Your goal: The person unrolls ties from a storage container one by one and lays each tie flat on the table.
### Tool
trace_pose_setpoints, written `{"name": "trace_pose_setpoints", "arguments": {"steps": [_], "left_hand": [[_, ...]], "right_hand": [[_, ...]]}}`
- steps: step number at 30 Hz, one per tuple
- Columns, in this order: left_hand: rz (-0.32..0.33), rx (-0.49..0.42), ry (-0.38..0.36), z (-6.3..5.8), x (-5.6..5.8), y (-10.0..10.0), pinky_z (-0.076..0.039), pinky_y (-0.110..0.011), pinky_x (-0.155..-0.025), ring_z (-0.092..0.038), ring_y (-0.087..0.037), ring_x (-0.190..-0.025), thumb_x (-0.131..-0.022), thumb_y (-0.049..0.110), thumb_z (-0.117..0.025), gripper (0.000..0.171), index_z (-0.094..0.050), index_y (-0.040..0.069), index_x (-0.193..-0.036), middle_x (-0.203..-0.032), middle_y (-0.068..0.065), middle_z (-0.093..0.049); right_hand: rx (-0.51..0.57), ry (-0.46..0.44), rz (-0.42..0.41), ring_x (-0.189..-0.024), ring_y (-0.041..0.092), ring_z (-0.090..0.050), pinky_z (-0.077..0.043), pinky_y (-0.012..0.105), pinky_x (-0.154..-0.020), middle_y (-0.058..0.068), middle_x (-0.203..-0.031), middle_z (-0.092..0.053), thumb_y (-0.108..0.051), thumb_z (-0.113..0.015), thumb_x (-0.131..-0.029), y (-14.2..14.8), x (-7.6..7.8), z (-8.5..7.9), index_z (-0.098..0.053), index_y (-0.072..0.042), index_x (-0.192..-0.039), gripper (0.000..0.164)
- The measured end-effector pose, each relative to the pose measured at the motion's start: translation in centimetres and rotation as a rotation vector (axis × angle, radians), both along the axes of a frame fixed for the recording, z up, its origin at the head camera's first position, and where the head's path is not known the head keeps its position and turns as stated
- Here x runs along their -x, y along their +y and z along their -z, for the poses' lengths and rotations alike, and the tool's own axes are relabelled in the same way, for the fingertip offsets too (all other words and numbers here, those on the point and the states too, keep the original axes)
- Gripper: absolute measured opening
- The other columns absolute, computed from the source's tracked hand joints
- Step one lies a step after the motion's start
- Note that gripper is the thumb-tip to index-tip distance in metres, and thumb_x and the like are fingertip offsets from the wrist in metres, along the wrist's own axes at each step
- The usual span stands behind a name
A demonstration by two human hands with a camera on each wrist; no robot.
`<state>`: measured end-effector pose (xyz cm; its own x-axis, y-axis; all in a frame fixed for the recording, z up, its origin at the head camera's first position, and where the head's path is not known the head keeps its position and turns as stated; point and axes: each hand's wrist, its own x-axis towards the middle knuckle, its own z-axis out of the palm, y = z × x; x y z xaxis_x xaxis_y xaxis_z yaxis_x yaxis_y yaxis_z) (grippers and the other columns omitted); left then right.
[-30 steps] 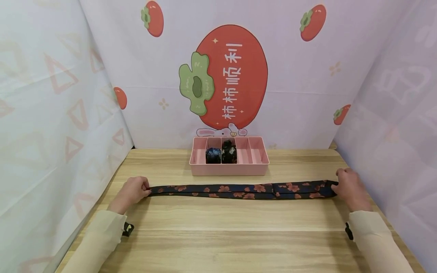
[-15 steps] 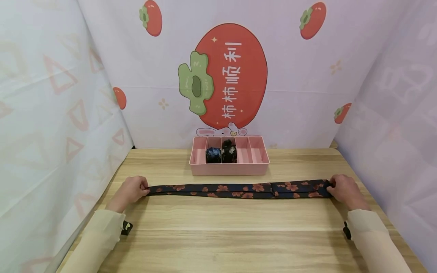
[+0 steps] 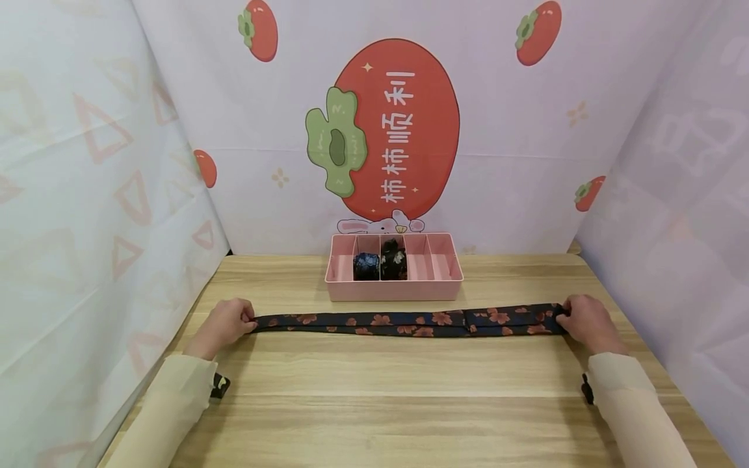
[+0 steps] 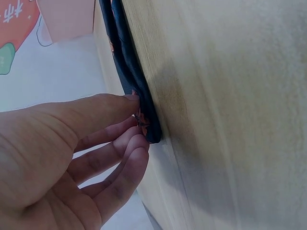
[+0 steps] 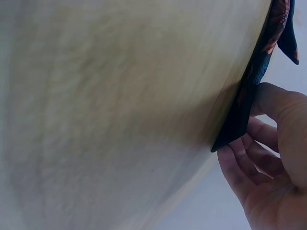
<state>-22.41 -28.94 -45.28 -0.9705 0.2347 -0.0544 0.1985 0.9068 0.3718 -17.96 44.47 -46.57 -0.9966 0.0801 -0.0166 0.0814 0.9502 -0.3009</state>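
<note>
In the head view, a folded floral necktie (image 3: pixel 404 319) is stretching across the desk (image 3: pixel 374 390) before a pink divided organizer (image 3: pixel 394 291). In the left wrist view, the left hand (image 4: pixel 57 143), fingers curling, is pinching one end. In the right wrist view, the right hand (image 5: pixel 268 184) is likewise pinching the other.

The tie (image 3: pixel 404 325) is near-black with hints of navy, scattered with rusty orange flowers. The box (image 3: pixel 394 291) is plain pink; inside it I see 2 dark rolls, the left roll (image 3: pixel 367 267) patterned in blue, the right roll (image 3: pixel 394 261) black with pale and brownish-orange blotches. Streaky tan grain runs across the pale wood tabletop (image 3: pixel 374 390). On the lilac-white backdrop (image 3: pixel 497 117), a big red fruit (image 3: pixel 433 136) carries green leaves and 4 white characters. The left cloth (image 3: pixel 70 195) is white with faint reddish triangles. Both sleeves (image 3: pixel 166 403) are cream.
</note>
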Motion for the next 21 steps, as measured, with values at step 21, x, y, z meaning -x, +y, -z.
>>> {"name": "trace_pose_setpoints", "arguments": {"steps": [21], "left_hand": [[0.047, 0.043, 0.021, -0.3, 1.2, -0.1, -0.049, -0.039, -0.069, -0.057, -0.018, -0.069, -0.090, 0.008, -0.079, 0.010, -0.072, 0.005, -0.083, -0.074, -0.004, -0.067]], "right_hand": [[-0.029, -0.041, -0.030, -0.078, 0.040, -0.062, -0.053, 0.054, -0.072, 0.031, -0.090, -0.066, -0.005, -0.072, -0.091, -0.4, 1.6, -1.2, -0.065, 0.014, -0.091, 0.020]]}}
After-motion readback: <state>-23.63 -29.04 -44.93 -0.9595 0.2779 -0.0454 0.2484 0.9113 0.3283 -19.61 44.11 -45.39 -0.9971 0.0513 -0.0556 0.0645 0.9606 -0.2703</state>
